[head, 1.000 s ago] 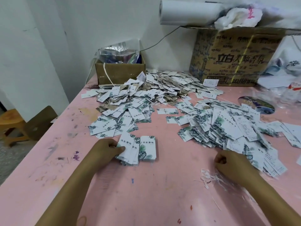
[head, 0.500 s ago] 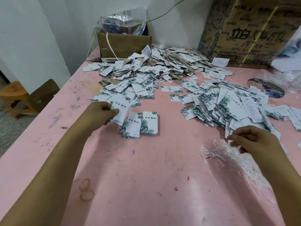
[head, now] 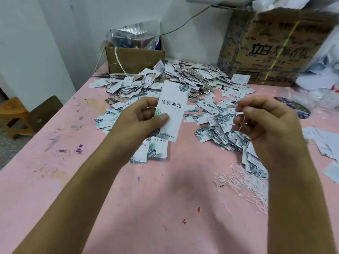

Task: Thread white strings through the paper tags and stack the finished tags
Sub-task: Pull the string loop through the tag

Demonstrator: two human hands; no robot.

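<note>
Long white paper tag (head: 172,110) printed with green leaves, and a thin white string (head: 242,123), both held up.
The tag stands upright, pinched by the left hand (head: 141,118); the string hangs from the right hand (head: 266,121), apart from it. A small stack of matching tags (head: 156,149) lies beneath, and a bundle of loose white strings (head: 244,184) lies near the right.

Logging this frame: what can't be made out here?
Head view only.
White leaf-printed paper tag in the left hand: its hole is too small to see.
Thin white string pinched by the right hand: ends hidden within that hand.
Small open cardboard box: contents obscured by crinkled clear plastic.
</note>
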